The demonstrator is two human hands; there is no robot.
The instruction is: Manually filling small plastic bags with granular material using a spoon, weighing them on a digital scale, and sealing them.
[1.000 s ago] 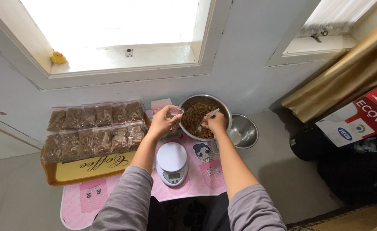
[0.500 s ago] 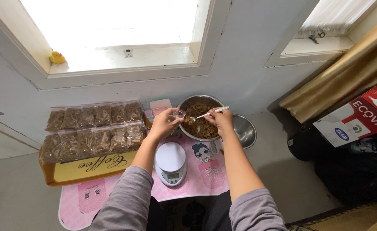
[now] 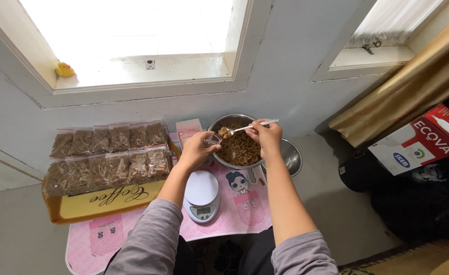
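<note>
Filled clear bags (image 3: 107,153) crowd the yellow tray (image 3: 107,199) at the left edge. A white scale (image 3: 201,194) sits on the pink mat (image 3: 245,209). The left hand (image 3: 198,149) pinches a small clear bag (image 3: 213,139); the right hand (image 3: 266,137) grips a loaded spoon (image 3: 245,128) just over it, above the steel bowl (image 3: 237,145). Right: empty bowl (image 3: 292,155), bare floor, red-and-white box (image 3: 423,142).

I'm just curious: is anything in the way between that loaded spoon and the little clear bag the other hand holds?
Nothing visible. The spoon, held by the right hand, has its loaded tip right beside the clear bag in the left hand, above the big bowl.
</note>
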